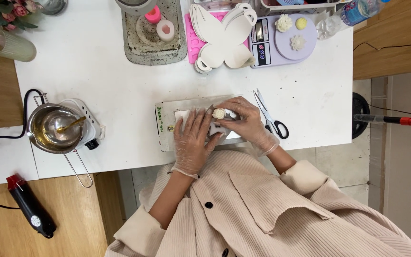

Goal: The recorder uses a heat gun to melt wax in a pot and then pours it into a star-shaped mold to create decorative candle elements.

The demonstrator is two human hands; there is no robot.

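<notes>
Both hands gloved in clear plastic, working at the front edge of the white table. Left hand lies flat, fingers spread, palm down on a small white sheet on the grey board, not gripping anything. Right hand is curled, fingertips pinched around a small cream flower-shaped piece, which sits between the two hands over the board's middle. What's under the piece looks like a grey mould, but the fingers hide most of it, can't confirm.

Scissors with black handles lie just right of the right hand, blades pointing away from the person. Steel pot with a wire handle sits on a small white heater at the left end of the table, yellowish liquid and a stirrer inside. Black heat gun lies on the wooden surface lower left.

Far side of the table: lilac kitchen scale carrying three small flower pieces, white butterfly-shaped cutouts over a pink mould, grey tray with pink and white pieces
</notes>
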